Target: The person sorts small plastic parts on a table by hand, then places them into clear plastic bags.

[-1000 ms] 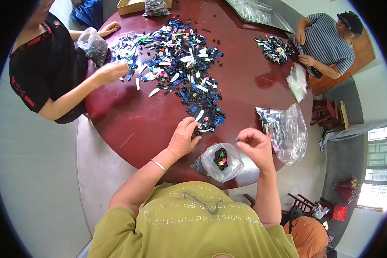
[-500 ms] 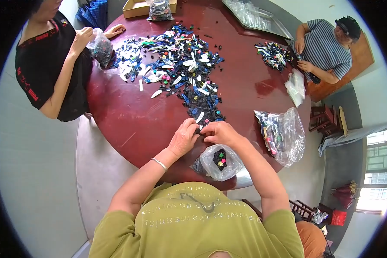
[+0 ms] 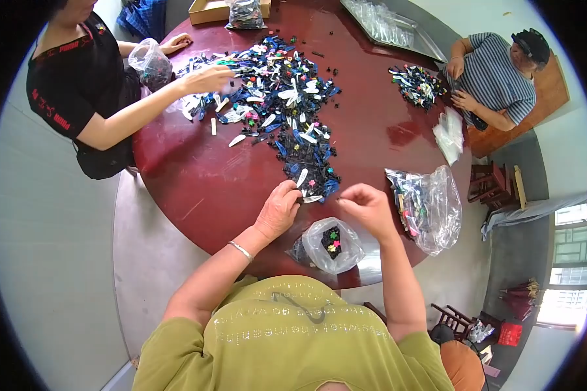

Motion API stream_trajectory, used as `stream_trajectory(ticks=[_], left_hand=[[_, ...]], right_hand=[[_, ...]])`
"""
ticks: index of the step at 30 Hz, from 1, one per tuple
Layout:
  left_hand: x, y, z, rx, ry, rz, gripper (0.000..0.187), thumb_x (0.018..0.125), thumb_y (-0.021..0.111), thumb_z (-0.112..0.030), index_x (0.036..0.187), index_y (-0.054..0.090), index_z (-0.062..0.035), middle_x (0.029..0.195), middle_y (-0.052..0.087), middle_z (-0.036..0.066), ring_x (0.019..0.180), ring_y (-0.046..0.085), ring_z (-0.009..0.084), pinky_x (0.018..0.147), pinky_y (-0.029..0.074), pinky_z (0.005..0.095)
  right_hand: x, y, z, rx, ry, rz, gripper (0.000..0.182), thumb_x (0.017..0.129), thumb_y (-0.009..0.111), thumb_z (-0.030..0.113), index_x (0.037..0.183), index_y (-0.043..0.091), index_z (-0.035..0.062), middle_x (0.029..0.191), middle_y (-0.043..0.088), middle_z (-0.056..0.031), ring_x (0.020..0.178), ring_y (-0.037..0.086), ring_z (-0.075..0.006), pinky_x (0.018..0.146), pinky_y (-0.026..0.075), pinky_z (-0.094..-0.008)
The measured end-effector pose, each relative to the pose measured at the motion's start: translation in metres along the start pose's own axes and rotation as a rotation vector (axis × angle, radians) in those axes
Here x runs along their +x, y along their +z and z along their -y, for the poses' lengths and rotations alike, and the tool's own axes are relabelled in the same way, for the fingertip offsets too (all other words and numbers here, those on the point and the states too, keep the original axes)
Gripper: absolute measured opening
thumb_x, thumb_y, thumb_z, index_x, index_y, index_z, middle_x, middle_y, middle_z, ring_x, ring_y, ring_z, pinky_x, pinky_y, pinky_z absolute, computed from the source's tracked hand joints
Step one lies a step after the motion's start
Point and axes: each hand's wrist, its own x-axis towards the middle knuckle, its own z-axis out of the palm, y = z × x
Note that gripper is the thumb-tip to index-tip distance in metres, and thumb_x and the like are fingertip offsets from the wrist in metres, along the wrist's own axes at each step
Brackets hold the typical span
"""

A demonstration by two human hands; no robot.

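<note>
A long pile of small hair clips (image 3: 287,98), blue, white and black with some bright flower shapes, runs down the table towards me. At its near end my left hand (image 3: 279,210) has its fingertips pressed together among the clips, beside a white clip (image 3: 312,199); what they pinch is hidden. My right hand (image 3: 366,207) is raised just right of the pile's end, thumb and forefinger pinched on a tiny dark piece too small to name. Below and between my hands, an open clear plastic bag (image 3: 332,255) holds black pieces and coloured flower pieces.
A filled clear bag (image 3: 424,208) lies to my right on the round red table (image 3: 195,215). Flat empty bags (image 3: 449,135), a smaller clip pile (image 3: 416,86) and a metal tray (image 3: 398,29) lie farther off. Two other people work at the left and far right.
My right hand has moved right, away from my left hand and the pile. My left hand has barely moved. The person at left has reached a hand over the pile.
</note>
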Motion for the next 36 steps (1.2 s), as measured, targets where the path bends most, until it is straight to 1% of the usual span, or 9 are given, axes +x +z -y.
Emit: stream_trajectory(ticks=[4, 7, 11, 14, 17, 20, 26, 30, 36], left_hand=[[0.004, 0.001, -0.002, -0.008, -0.011, 0.015, 0.029, 0.070, 0.066, 0.005, 0.097, 0.058, -0.0018, 0.105, 0.055, 0.015, 0.101, 0.057, 0.0345, 0.089, 0.049, 0.0416], [0.005, 0.007, -0.001, -0.026, -0.018, 0.018, 0.035, 0.068, 0.070, 0.005, 0.100, 0.058, -0.0022, 0.107, 0.056, 0.016, 0.102, 0.057, 0.0355, 0.088, 0.049, 0.0422], [0.006, 0.010, -0.003, -0.015, -0.013, 0.043, 0.037, 0.068, 0.072, 0.003, 0.101, 0.059, -0.0026, 0.108, 0.056, 0.016, 0.103, 0.057, 0.0358, 0.089, 0.049, 0.0424], [0.002, 0.008, -0.002, -0.004, 0.005, 0.036, 0.038, 0.068, 0.074, 0.001, 0.102, 0.059, -0.0026, 0.110, 0.056, 0.017, 0.104, 0.057, 0.0358, 0.090, 0.049, 0.0421], [0.000, 0.006, -0.001, 0.005, 0.019, 0.040, 0.039, 0.068, 0.074, 0.000, 0.104, 0.059, -0.0024, 0.113, 0.057, 0.017, 0.107, 0.057, 0.0360, 0.093, 0.048, 0.0421], [0.000, 0.005, -0.002, -0.007, 0.006, 0.052, 0.039, 0.068, 0.074, 0.000, 0.105, 0.059, -0.0023, 0.115, 0.057, 0.018, 0.108, 0.057, 0.0362, 0.094, 0.048, 0.0423], [0.000, 0.006, -0.001, -0.010, 0.015, 0.037, 0.039, 0.068, 0.074, 0.000, 0.105, 0.059, -0.0024, 0.114, 0.057, 0.018, 0.108, 0.057, 0.0363, 0.094, 0.048, 0.0425], [0.000, 0.007, 0.000, -0.012, 0.014, 0.032, 0.039, 0.068, 0.074, 0.000, 0.105, 0.059, -0.0025, 0.115, 0.057, 0.018, 0.108, 0.057, 0.0362, 0.094, 0.048, 0.0425], [0.000, 0.008, -0.001, -0.010, 0.010, 0.034, 0.038, 0.069, 0.074, 0.000, 0.103, 0.059, -0.0024, 0.112, 0.057, 0.017, 0.106, 0.057, 0.0364, 0.092, 0.048, 0.0426]], right_hand=[[-0.032, -0.007, 0.031, 0.081, -0.003, 0.195, 0.010, 0.083, 0.072, 0.001, 0.093, 0.069, 0.0000, 0.083, 0.068, -0.0005, 0.072, 0.060, -0.0039, 0.064, 0.049, -0.0198], [-0.023, -0.006, 0.020, -0.154, 0.026, 0.057, 0.008, 0.082, 0.072, 0.002, 0.089, 0.070, 0.0004, 0.085, 0.069, -0.0007, 0.073, 0.059, -0.0022, 0.064, 0.048, -0.0190], [0.023, -0.004, -0.041, -0.537, -0.283, -0.051, 0.014, 0.078, 0.074, 0.006, 0.092, 0.071, 0.0017, 0.084, 0.067, -0.0036, 0.070, 0.063, -0.0119, 0.062, 0.050, -0.0253], [0.032, 0.007, -0.052, -0.725, -0.211, -0.047, 0.015, 0.076, 0.074, 0.014, 0.090, 0.073, 0.0074, 0.088, 0.068, -0.0084, 0.080, 0.067, -0.0263, 0.071, 0.053, -0.0352], [0.035, 0.015, -0.058, -0.818, -0.185, -0.069, 0.017, 0.075, 0.074, 0.016, 0.089, 0.073, 0.0073, 0.087, 0.067, -0.0082, 0.081, 0.066, -0.0279, 0.072, 0.053, -0.0371], [0.038, 0.019, -0.054, -0.788, -0.108, -0.081, 0.015, 0.075, 0.075, 0.016, 0.088, 0.073, 0.0079, 0.085, 0.066, -0.0087, 0.079, 0.067, -0.0261, 0.071, 0.053, -0.0360], [0.036, 0.011, -0.062, -0.464, -0.053, -0.103, 0.012, 0.078, 0.074, 0.008, 0.087, 0.070, 0.0011, 0.083, 0.068, -0.0059, 0.072, 0.066, -0.0133, 0.065, 0.053, -0.0287], [0.022, 0.004, -0.044, 0.087, 0.072, -0.055, 0.014, 0.083, 0.070, -0.002, 0.095, 0.066, -0.0009, 0.085, 0.068, -0.0027, 0.073, 0.064, -0.0089, 0.067, 0.053, -0.0232], [0.013, -0.003, -0.034, 0.112, 0.087, -0.087, 0.012, 0.084, 0.070, 0.000, 0.095, 0.066, 0.0001, 0.086, 0.068, -0.0013, 0.074, 0.062, -0.0062, 0.065, 0.050, -0.0206]])
